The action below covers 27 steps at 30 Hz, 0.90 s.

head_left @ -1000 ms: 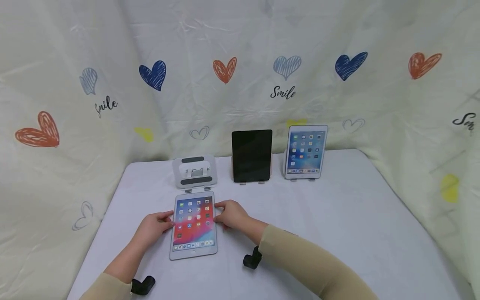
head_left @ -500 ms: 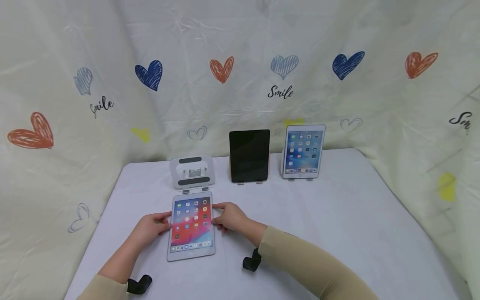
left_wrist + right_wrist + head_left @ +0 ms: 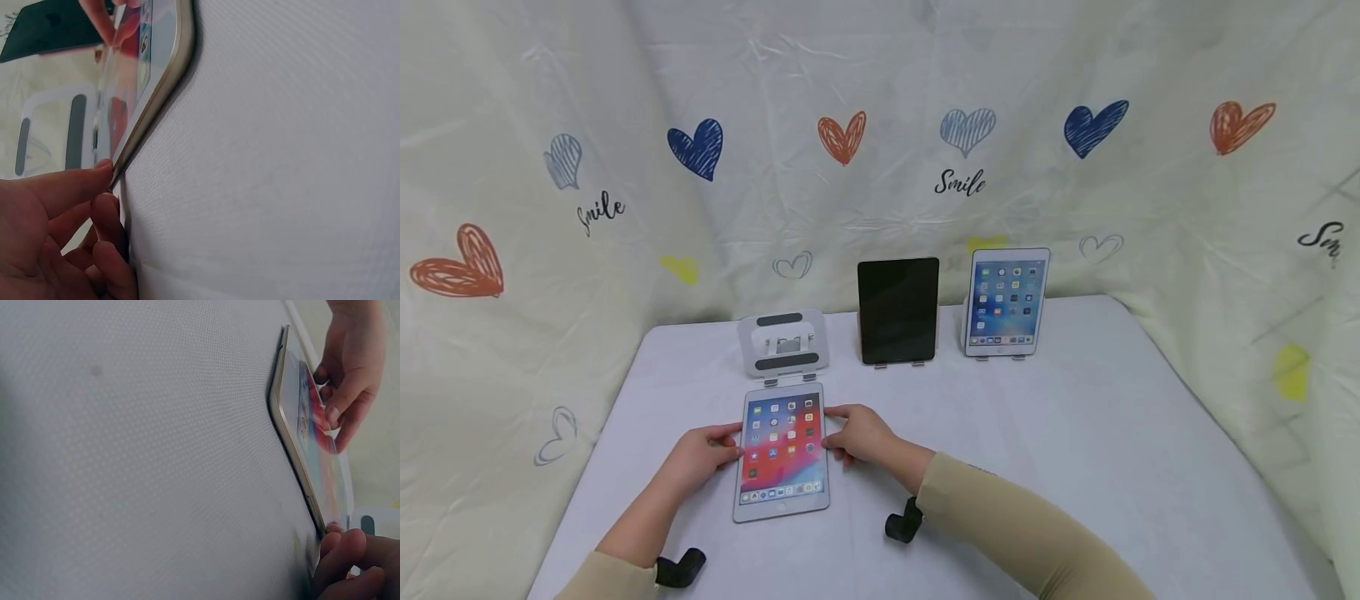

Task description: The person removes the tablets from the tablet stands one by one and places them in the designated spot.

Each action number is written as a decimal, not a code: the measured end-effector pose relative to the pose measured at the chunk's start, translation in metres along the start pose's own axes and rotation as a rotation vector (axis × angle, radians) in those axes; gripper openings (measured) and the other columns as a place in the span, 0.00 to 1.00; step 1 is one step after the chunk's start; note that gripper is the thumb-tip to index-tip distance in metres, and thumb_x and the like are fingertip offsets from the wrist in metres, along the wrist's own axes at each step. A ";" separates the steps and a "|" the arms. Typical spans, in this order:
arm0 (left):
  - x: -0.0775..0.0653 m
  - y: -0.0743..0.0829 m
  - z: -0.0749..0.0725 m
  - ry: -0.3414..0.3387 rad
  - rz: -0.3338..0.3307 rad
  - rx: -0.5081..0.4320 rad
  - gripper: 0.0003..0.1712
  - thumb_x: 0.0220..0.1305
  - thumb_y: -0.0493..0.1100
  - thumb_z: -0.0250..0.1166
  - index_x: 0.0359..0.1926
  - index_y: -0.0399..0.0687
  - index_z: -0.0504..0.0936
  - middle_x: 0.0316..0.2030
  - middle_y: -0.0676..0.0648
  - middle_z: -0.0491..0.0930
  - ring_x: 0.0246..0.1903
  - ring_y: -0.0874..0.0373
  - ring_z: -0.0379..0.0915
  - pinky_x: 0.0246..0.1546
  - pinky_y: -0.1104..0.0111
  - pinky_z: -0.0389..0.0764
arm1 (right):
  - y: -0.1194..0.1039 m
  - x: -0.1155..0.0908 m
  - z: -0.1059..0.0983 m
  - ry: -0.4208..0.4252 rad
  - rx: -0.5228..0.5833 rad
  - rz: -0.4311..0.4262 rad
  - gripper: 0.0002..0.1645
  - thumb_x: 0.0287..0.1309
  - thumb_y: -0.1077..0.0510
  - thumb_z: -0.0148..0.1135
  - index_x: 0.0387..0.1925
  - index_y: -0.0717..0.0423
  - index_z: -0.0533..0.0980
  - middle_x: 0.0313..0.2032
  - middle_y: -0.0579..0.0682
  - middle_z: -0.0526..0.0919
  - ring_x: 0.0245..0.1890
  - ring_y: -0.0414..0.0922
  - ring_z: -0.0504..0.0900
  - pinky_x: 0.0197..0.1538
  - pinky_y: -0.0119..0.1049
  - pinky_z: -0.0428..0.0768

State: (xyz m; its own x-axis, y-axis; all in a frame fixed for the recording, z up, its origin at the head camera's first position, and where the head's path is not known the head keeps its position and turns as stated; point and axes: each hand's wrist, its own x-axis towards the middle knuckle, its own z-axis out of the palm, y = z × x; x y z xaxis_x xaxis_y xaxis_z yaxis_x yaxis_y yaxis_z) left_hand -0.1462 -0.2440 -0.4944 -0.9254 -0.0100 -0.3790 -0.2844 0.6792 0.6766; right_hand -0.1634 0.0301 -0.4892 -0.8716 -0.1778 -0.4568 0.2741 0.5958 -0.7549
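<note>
A white tablet (image 3: 781, 454) with a lit red-and-blue home screen lies face up on the white table, in front of a low stand. My left hand (image 3: 700, 454) pinches its left edge; in the left wrist view the thumb (image 3: 75, 181) sits at the rim with curled fingers below. From the other side my right hand (image 3: 861, 433) grips the right edge, thumb and fingertips at the rim. The right wrist view shows both hands on opposite long edges of the tablet (image 3: 315, 465). Fingertips under the tablet are hidden.
Just beyond the tablet is a white stand (image 3: 787, 362) with dark pads and two small front lips. To its right, a black-screened tablet (image 3: 898, 312) and a white tablet with a blue screen (image 3: 1007, 302) lean upright on stands. A heart-printed curtain (image 3: 887, 67) hangs behind.
The head view has shifted slightly, so everything sits a little further left in the frame. Both hands keep their hold on the tablet, which stays in place.
</note>
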 end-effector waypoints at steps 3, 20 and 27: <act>0.000 0.001 0.000 0.001 0.005 -0.003 0.30 0.64 0.43 0.68 0.66 0.41 0.75 0.38 0.44 0.76 0.45 0.48 0.69 0.35 0.66 0.76 | 0.001 -0.001 -0.001 0.003 0.009 -0.006 0.36 0.56 0.53 0.73 0.67 0.45 0.73 0.19 0.52 0.80 0.13 0.45 0.76 0.21 0.30 0.72; -0.002 -0.003 0.000 0.014 -0.033 -0.073 0.34 0.69 0.53 0.62 0.70 0.42 0.68 0.39 0.45 0.79 0.36 0.53 0.73 0.35 0.66 0.77 | 0.009 -0.006 -0.009 0.078 0.036 -0.092 0.30 0.57 0.50 0.72 0.62 0.46 0.77 0.22 0.50 0.81 0.16 0.46 0.78 0.27 0.32 0.77; -0.005 0.003 0.003 0.076 -0.055 -0.146 0.35 0.71 0.54 0.60 0.73 0.46 0.65 0.45 0.42 0.79 0.38 0.53 0.75 0.36 0.68 0.79 | 0.012 -0.010 -0.020 0.085 -0.005 -0.131 0.29 0.57 0.49 0.72 0.61 0.47 0.78 0.26 0.50 0.81 0.20 0.47 0.80 0.29 0.35 0.78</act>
State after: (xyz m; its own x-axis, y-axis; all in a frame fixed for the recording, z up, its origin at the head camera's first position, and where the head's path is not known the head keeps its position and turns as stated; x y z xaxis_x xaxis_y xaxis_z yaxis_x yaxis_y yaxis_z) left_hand -0.1418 -0.2395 -0.4922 -0.9221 -0.1041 -0.3728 -0.3637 0.5626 0.7424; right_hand -0.1600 0.0544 -0.4841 -0.9312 -0.1872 -0.3128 0.1540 0.5759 -0.8029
